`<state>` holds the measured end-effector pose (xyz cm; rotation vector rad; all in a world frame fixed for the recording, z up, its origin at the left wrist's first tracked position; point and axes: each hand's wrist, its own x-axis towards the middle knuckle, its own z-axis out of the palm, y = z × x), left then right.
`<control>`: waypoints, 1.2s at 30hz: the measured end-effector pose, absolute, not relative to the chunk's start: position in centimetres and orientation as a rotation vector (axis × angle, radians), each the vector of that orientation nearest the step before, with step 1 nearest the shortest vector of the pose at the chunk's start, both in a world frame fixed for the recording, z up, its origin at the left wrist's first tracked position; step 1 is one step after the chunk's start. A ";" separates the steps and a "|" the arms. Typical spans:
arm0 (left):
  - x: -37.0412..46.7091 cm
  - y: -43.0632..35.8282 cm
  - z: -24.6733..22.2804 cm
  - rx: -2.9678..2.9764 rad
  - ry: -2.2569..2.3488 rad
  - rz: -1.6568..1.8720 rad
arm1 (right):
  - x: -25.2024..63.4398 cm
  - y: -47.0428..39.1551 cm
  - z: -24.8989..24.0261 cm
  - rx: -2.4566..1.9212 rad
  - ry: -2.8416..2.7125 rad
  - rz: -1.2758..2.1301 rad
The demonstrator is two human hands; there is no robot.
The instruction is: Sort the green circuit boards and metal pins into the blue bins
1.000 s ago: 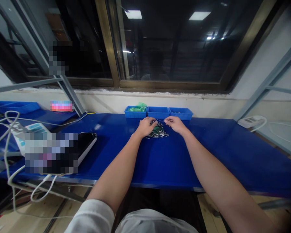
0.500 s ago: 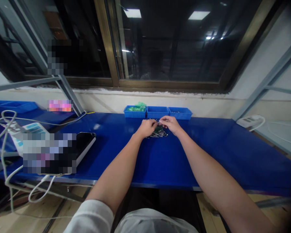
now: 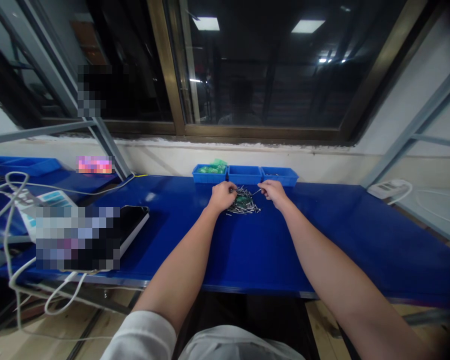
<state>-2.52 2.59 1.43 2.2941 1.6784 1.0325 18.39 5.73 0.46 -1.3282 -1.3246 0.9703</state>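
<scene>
— Metal pins (image 3: 243, 202), heaped mid-frame on the blue bench (image 3: 247, 250): what's changing?
— Hands are parting; right hand (image 3: 272, 192) is pinching one pin, left hand (image 3: 222, 196) is curling closed beside the heap.

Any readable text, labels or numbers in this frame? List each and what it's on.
None can be read.
White device with teal blocks, left on the blue table: marks too blurred to read.
Blue bins beyond the hands: no label visible.
Pixelated patches on the left: nothing legible.
</scene>
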 end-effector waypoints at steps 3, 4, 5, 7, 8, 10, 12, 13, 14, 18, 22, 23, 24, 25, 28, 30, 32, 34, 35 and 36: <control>-2.6 2.7 1.3 2.279 1.743 1.025 | 19.0 6.5 0.7 -1.155 -1.184 0.940; -2.6 2.7 1.3 2.281 1.752 1.025 | 19.2 6.7 0.7 -1.097 -1.140 0.926; -2.6 2.7 1.3 2.286 1.756 1.021 | 19.4 6.8 0.8 -1.058 -1.102 0.917; -2.5 2.6 1.3 2.296 1.765 1.010 | 19.8 6.9 0.7 -1.056 -1.067 0.913; -2.5 2.6 1.3 2.297 1.773 1.005 | 20.0 6.8 0.7 -1.095 -1.077 0.901; -2.6 2.6 1.3 2.290 1.792 0.999 | 20.3 6.6 0.6 -1.230 -1.150 0.826; -2.7 2.7 1.2 2.282 1.802 0.997 | 20.5 6.3 0.7 -1.373 -1.297 0.725; -2.7 2.7 1.2 2.281 1.803 0.995 | 20.6 6.1 0.9 -1.423 -1.402 0.701; -2.8 2.8 1.2 2.283 1.800 0.990 | 20.7 5.9 1.2 -1.451 -1.533 0.708; -2.8 2.7 1.4 2.294 1.795 0.962 | 21.1 4.8 2.6 -1.431 -2.119 0.862; -2.7 2.7 1.5 2.315 1.770 0.943 | 21.3 4.1 3.4 -1.461 -2.405 0.894; -2.7 2.7 1.5 2.323 1.760 0.934 | 21.2 4.1 3.5 -1.460 -2.435 0.896; -2.7 2.6 1.5 2.332 1.750 0.923 | 21.2 4.1 3.4 -1.454 -2.448 0.896; -2.7 2.6 1.5 2.340 1.740 0.911 | 21.2 4.2 3.4 -1.444 -2.452 0.895; -2.6 2.6 1.4 2.365 1.709 0.886 | 21.1 4.5 3.1 -1.403 -2.451 0.903; -2.6 2.6 1.4 2.373 1.698 0.874 | 21.1 4.6 2.8 -1.377 -2.450 0.921; -2.6 2.5 1.3 2.375 1.696 0.864 | 21.1 4.7 2.6 -1.368 -2.423 0.927; -2.5 2.5 1.4 2.377 1.697 0.856 | 21.1 4.7 2.2 -1.371 -2.342 0.903; -2.5 2.5 1.4 2.379 1.696 0.852 | 21.1 4.7 2.0 -1.373 -2.292 0.879; -2.5 2.5 1.4 2.383 1.694 0.847 | 21.0 4.8 1.7 -1.375 -2.247 0.852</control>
